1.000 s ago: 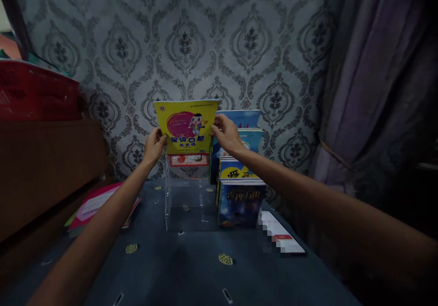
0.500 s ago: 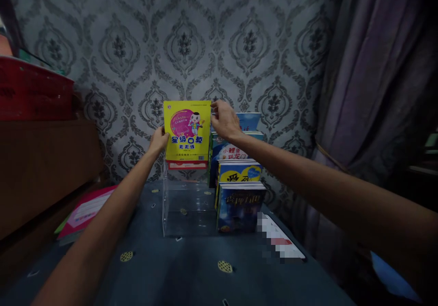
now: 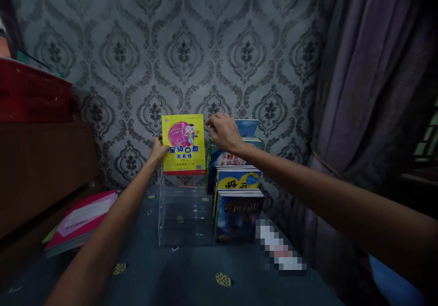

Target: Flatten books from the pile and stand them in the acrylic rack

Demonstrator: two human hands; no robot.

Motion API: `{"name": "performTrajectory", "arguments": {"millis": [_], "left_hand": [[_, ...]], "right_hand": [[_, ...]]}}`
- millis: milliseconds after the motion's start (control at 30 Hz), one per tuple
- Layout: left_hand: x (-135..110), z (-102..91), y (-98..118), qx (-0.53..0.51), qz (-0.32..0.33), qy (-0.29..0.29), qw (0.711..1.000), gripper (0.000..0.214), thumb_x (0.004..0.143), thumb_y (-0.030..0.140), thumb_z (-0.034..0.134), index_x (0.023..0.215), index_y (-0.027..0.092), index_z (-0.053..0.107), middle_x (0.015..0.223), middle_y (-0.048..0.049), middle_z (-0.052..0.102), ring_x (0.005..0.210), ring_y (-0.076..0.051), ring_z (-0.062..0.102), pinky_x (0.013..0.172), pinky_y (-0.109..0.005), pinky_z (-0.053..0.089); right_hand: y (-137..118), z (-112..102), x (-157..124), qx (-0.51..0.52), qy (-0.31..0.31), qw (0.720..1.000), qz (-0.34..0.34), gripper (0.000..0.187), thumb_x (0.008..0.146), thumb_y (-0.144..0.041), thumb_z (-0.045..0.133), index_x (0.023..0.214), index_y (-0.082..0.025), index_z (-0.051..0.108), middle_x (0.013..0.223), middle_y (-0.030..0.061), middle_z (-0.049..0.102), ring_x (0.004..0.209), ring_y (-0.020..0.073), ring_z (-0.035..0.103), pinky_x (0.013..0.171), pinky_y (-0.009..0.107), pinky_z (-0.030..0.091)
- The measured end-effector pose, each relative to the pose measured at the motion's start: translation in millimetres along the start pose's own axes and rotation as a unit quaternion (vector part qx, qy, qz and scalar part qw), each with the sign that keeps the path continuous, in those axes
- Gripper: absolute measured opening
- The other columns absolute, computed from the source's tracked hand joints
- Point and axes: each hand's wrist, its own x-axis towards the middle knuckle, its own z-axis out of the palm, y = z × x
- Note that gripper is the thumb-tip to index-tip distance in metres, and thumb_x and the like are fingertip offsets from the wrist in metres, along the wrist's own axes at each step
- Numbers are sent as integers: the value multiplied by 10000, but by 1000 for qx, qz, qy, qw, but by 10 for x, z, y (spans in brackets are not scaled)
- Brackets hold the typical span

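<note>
A yellow workbook (image 3: pixel 185 158) with a cartoon figure on its cover stands upright at the left of a clear tiered stand (image 3: pixel 160 224). A thin red strip shows under its lower edge. My left hand (image 3: pixel 159 152) is closed on its left edge, thumb in front. At its upper right edge, the bent fingers of my right hand (image 3: pixel 224 130) pinch or press the side; the exact contact is small. In the stand's right half, several books rise in steps: a dark blue book (image 3: pixel 237 215) in front, a yellow-and-blue book (image 3: pixel 234 178) and a blue picture book (image 3: pixel 219 158) behind.
Pink and green booklets (image 3: pixel 85 217) lie on the dark patterned tablecloth (image 3: pixel 191 278) at left. A blurred-out flat item (image 3: pixel 280 249) lies at right. A red basket (image 3: pixel 34 91) rests on a brown cabinet (image 3: pixel 44 164). A purple curtain (image 3: pixel 345 91) hangs at right.
The yellow workbook has come down slightly against the stand, covering more of the red strip below it. Both hands moved down with it. The view has shifted a little.
</note>
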Motion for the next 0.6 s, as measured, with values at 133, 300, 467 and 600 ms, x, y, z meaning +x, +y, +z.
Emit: {"name": "performTrajectory", "arguments": {"millis": [133, 300, 467, 600], "left_hand": [[-63, 1, 83, -15, -62, -10, 998, 230, 577, 210, 626, 805, 183, 607, 665, -36, 691, 666, -254, 676, 627, -367, 537], [-162, -3, 204, -41, -76, -31, 996, 154, 568, 196, 606, 722, 192, 613, 593, -15, 672, 611, -230, 656, 586, -335, 527], [-233, 8, 253, -57, -55, -53, 995, 194, 600, 231, 664, 788, 190, 641, 642, -20, 701, 647, -229, 671, 619, -334, 554], [-266, 37, 238, -64, -30, -58, 996, 336, 664, 321, 699, 965, 180, 650, 756, -22, 733, 745, -223, 694, 685, -335, 572]], "right_hand": [[9, 9, -25, -1, -16, 1000, 0, 259, 837, -116, 470, 995, -149, 672, 1166, 157, 642, 1105, 341, 527, 905, 479, 430], [39, 55, -51, -4, 7, 1000, -15, 321, 823, -120, 454, 1085, -165, 634, 1147, 147, 649, 1096, 328, 529, 906, 471, 441], [20, 54, -54, -12, 10, 1000, -3, 380, 808, -128, 461, 1163, -148, 594, 1141, 167, 644, 1077, 341, 532, 886, 473, 444], [19, 58, -63, -8, 18, 1000, -7, 388, 803, -132, 464, 1171, -157, 585, 1132, 165, 636, 1064, 340, 530, 876, 472, 446]]}}
